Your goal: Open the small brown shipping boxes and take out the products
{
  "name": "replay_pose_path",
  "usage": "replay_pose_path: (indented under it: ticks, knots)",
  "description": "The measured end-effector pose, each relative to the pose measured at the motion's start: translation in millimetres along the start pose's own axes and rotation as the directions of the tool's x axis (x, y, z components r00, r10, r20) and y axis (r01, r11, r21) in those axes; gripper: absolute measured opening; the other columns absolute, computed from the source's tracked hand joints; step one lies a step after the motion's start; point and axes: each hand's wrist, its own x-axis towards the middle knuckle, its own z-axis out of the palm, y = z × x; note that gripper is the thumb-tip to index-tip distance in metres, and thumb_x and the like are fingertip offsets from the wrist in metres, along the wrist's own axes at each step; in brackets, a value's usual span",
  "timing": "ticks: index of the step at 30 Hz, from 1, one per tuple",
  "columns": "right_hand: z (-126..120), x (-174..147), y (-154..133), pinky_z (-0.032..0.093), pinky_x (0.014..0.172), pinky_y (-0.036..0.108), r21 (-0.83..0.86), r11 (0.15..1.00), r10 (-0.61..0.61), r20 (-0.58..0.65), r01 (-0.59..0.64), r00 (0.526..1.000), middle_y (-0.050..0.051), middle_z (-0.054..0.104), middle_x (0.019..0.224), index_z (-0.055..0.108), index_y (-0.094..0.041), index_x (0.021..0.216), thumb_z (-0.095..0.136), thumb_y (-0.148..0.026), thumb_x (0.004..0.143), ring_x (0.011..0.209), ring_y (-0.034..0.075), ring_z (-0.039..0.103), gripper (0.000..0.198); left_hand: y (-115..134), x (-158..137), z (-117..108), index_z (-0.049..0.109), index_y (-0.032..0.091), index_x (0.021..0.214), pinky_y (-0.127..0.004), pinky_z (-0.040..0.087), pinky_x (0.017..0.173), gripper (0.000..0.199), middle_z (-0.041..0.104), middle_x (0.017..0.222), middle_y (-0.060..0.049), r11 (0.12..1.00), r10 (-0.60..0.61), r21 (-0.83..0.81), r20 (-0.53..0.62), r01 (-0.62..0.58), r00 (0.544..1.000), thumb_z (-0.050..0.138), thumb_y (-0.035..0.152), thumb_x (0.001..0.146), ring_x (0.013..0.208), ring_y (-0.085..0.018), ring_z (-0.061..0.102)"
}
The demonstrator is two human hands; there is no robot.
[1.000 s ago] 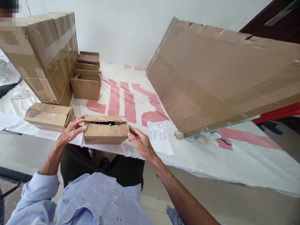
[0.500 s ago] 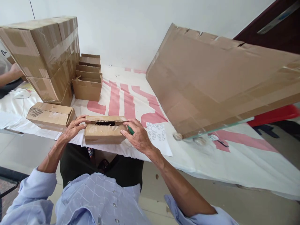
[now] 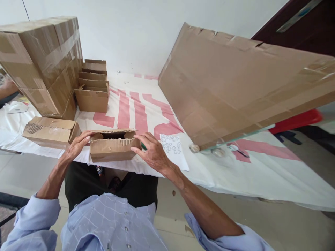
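A small cardboard box (image 3: 112,150) stands at the table's front edge, its top partly open and a dark gap showing between torn-edged flaps. My left hand (image 3: 78,143) grips the box's left end, fingers along the upper edge. At the opposite end my right hand (image 3: 151,150) holds the corner, thumb on the near side and fingers behind. Something green (image 3: 143,146) shows beneath the right hand; its kind is hidden. Just left of my left hand lies another cardboard box (image 3: 51,131), its top flaps closed.
Large taped cartons (image 3: 47,62) are stacked at the left, beside several open small boxes (image 3: 92,101). A big cardboard sheet (image 3: 235,83) leans at the right. A marked paper (image 3: 174,150) and tape rolls (image 3: 194,149) lie on the cloth-covered table (image 3: 222,177). Another person's hand (image 3: 9,87) shows far left.
The gap in the box top has widened as the flaps move apart. Both hands stay at the box's ends. The whole view has shifted slightly.
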Motion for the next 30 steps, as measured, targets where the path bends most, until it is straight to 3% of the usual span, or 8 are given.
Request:
replay_pose_path:
  ticks: [2, 5, 10, 15, 20, 23, 26, 30]
  knots:
    - [-5, -7, -10, 0.062, 0.092, 0.05, 0.008, 0.999, -0.053, -0.015, 0.053, 0.998, 0.011, 0.075, 0.107, 0.075, -0.024, 0.115, 0.067, -0.028, 0.104, 0.104, 0.03, 0.07, 0.014, -2, 1, 1, 0.078, 0.027, 0.137, -0.051, 0.056, 0.119, 0.059, 0.067, 0.158, -0.011, 0.998, 0.032, 0.05, 0.015, -0.033, 0.999, 0.07, 0.068, 0.095, 0.152, -0.04, 0.056]
    - [-6, -24, -26, 0.061, 0.089, 0.047, -0.028, 0.988, -0.152, 0.028, 0.153, 0.988, 0.01, 0.074, 0.103, 0.075, -0.025, 0.102, 0.067, -0.022, 0.104, 0.099, 0.028, 0.069, 0.008, -5, 2, 2, 0.068, 0.027, 0.149, -0.049, 0.059, 0.114, 0.073, 0.063, 0.161, -0.012, 0.995, 0.025, 0.095, 0.049, -0.029, 0.998, 0.081, 0.063, 0.088, 0.145, -0.038, 0.062]
    - [5, -50, -34, 0.059, 0.085, 0.043, -0.113, 0.958, -0.261, 0.05, 0.265, 0.964, 0.01, 0.074, 0.104, 0.073, -0.023, 0.104, 0.067, -0.018, 0.103, 0.096, 0.026, 0.067, 0.008, -2, 2, 3, 0.054, 0.025, 0.161, -0.048, 0.059, 0.113, 0.098, 0.057, 0.165, -0.016, 0.986, 0.026, 0.161, 0.103, -0.043, 0.994, 0.09, 0.063, 0.078, 0.147, -0.039, 0.059]
    - [6, -47, -32, 0.058, 0.085, 0.043, -0.091, 0.957, -0.273, 0.05, 0.277, 0.961, 0.011, 0.075, 0.104, 0.073, -0.022, 0.1, 0.067, -0.025, 0.105, 0.097, 0.026, 0.066, 0.009, 7, 5, 2, 0.046, 0.022, 0.164, -0.052, 0.056, 0.113, 0.111, 0.052, 0.165, -0.019, 0.967, -0.034, 0.255, 0.144, -0.004, 0.989, 0.09, 0.068, 0.073, 0.147, -0.042, 0.056]
    - [5, -19, -26, 0.059, 0.097, 0.042, 0.04, 0.968, -0.25, 0.116, 0.247, 0.961, 0.011, 0.077, 0.118, 0.076, -0.022, 0.112, 0.058, -0.021, 0.109, 0.109, 0.025, 0.07, 0.018, 26, 9, 4, 0.05, 0.027, 0.162, -0.051, 0.054, 0.115, 0.099, 0.051, 0.159, -0.014, 0.92, -0.022, 0.388, 0.203, -0.06, 0.979, 0.083, 0.072, 0.08, 0.143, -0.038, 0.055]
    - [5, 3, -23, 0.058, 0.097, 0.043, -0.008, 0.966, -0.246, 0.294, 0.26, 0.924, 0.012, 0.078, 0.127, 0.075, -0.021, 0.128, 0.063, -0.03, 0.109, 0.115, 0.028, 0.07, 0.023, 38, 16, 9, 0.06, 0.028, 0.154, -0.053, 0.05, 0.12, 0.091, 0.054, 0.144, -0.011, 0.864, -0.054, 0.498, 0.237, -0.074, 0.97, 0.081, 0.077, 0.079, 0.135, -0.037, 0.059]
    - [1, 19, -25, 0.055, 0.089, 0.042, -0.108, 0.958, -0.187, 0.467, 0.266, 0.864, 0.012, 0.079, 0.115, 0.077, -0.02, 0.121, 0.07, -0.043, 0.107, 0.108, 0.03, 0.067, 0.028, 47, 22, 14, 0.066, 0.026, 0.142, -0.053, 0.053, 0.113, 0.085, 0.055, 0.131, -0.01, 0.818, -0.082, 0.57, 0.25, -0.078, 0.965, 0.082, 0.078, 0.077, 0.121, -0.035, 0.064]
    - [-11, 23, -24, 0.052, 0.085, 0.04, -0.225, 0.931, -0.168, 0.431, 0.286, 0.887, 0.014, 0.074, 0.113, 0.077, -0.018, 0.113, 0.072, -0.058, 0.102, 0.105, 0.03, 0.064, 0.042, 52, 24, 12, 0.065, 0.024, 0.127, -0.049, 0.057, 0.102, 0.075, 0.053, 0.124, -0.008, 0.835, -0.02, 0.535, 0.255, -0.125, 0.967, 0.087, 0.073, 0.075, 0.111, -0.03, 0.062]
